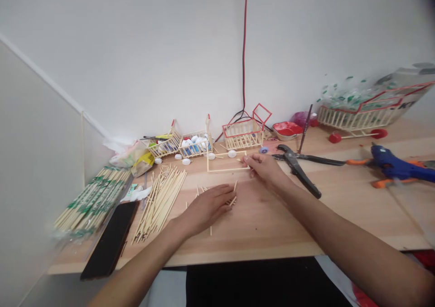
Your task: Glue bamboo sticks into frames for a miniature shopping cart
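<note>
Pinched a pale, thin, rectangular stick frame [224,170] at its right end with right hand [263,168]; laid left hand [210,205] flat, fingers spread loosely, over short sticks [201,190] on worktop [272,221].

The tabletop [272,225] was pale wood with a faint grain. The stick frame [224,170] and the short sticks [233,202] were cream. The wrapped chopsticks [91,200] bore white sleeves printed in green. The glue gun [396,165] was blue with orange trim, the cutters [299,171] black, the cable [244,48] red and black, the dish [287,129] red, and the basket [243,137] cream with a red rim.
</note>
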A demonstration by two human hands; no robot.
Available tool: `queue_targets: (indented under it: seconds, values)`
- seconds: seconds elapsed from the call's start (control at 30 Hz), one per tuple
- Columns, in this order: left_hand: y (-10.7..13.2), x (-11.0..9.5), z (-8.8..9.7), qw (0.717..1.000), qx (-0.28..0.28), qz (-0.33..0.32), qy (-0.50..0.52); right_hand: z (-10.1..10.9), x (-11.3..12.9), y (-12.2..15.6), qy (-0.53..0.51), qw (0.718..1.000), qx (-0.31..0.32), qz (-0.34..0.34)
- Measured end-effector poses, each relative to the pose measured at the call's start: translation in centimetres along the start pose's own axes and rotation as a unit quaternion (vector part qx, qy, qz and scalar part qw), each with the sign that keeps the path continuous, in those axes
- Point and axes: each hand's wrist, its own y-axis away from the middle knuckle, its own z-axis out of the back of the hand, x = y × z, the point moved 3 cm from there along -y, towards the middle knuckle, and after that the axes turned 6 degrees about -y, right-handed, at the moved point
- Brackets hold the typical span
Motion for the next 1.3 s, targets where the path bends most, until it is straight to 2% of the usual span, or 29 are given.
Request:
queue_targets:
  seconds: [0.2,0.33,0.43,0.5,0.6,0.63,0.67,0.7,0.77,0.87,0.93,1.07,1.3]
  values:
    - [1.2,0.0,0.1,0.998,-0.06,-0.009,0.029,-1.9,0.2,-0.6,0.088,0.994,0.051,-0.034]
    - [1.2,-0.2,-0.7,0.994,-0.101,-0.021,0.026,-1.9,0.8,-0.9,0.196,0.977,0.07,-0.04]
    - [1.4,0.2,-0.5,0.989,-0.146,-0.031,-0.005,-1.2,1.6,-0.9,0.284,0.957,0.062,0.0]
    - [1.7,1.2,0.5,0.978,-0.198,-0.02,-0.054,-0.7,2.1,-0.7,0.324,0.944,0.053,0.038]
    - [1.8,4.0,2.8,0.954,-0.272,0.073,-0.101,-0.7,2.3,0.0,0.369,0.922,0.046,0.111]
    - [1.6,4.9,3.5,0.949,-0.276,0.104,-0.112,-0.9,2.2,0.3,0.388,0.909,0.048,0.147]
    - [1.4,5.7,4.1,0.945,-0.271,0.134,-0.123,-1.2,2.1,0.7,0.409,0.892,0.054,0.186]
    - [1.1,6.2,4.3,0.949,-0.243,0.147,-0.139,-1.6,1.9,1.1,0.431,0.873,0.064,0.22]
    - [0.5,6.6,4.0,0.96,-0.151,0.164,-0.167,-2.5,1.3,1.7,0.472,0.838,0.098,0.257]
    - [0.3,6.3,2.3,0.961,-0.015,0.205,-0.188,-3.4,0.3,2.1,0.521,0.803,0.125,0.261]
    - [0.5,5.9,1.2,0.956,0.03,0.217,-0.196,-3.6,-0.1,2.1,0.538,0.793,0.135,0.251]
    - [0.9,5.6,0.2,0.952,0.055,0.226,-0.198,-3.7,-0.6,1.9,0.55,0.789,0.144,0.231]
    - [1.0,5.9,0.1,0.96,0.035,0.221,-0.169,-3.9,-0.4,2.2,0.545,0.789,0.153,0.239]
